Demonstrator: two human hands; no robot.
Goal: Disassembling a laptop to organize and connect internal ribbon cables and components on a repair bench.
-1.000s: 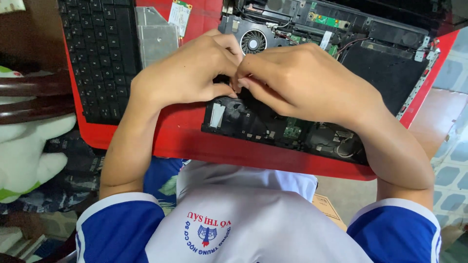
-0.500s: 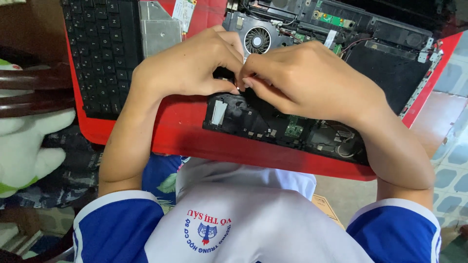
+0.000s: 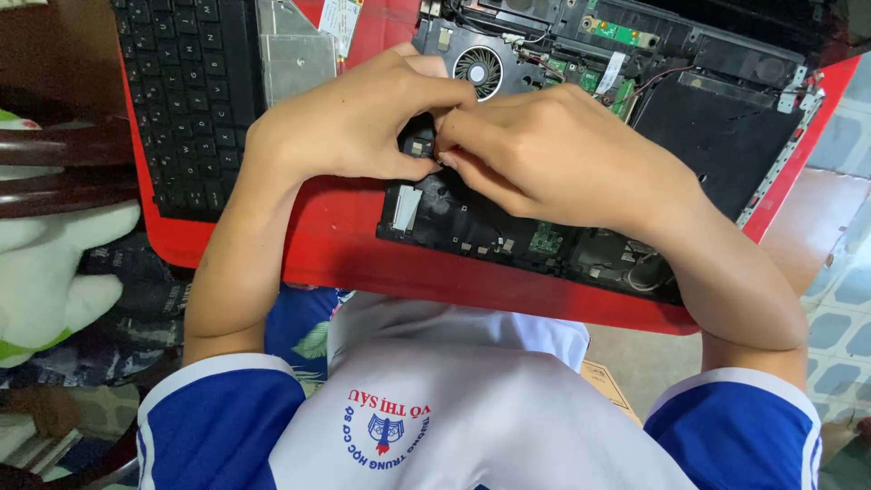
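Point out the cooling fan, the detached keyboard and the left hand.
cooling fan (image 3: 477, 70), head view, on the round blade hub inside the opened laptop.
detached keyboard (image 3: 186, 100), head view, on the middle rows of black keys.
left hand (image 3: 349, 122), head view, on the back of the hand.

Red table (image 3: 363, 263), tiled floor (image 3: 839, 299) — dark wooden chair (image 3: 54, 168)

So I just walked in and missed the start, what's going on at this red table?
A person has an opened laptop on the red table, its insides and round fan exposed. Both hands meet over the middle of it: the left hand and right hand pinch at a small spot on the board, which the fingers hide. A detached keyboard lies to the left.
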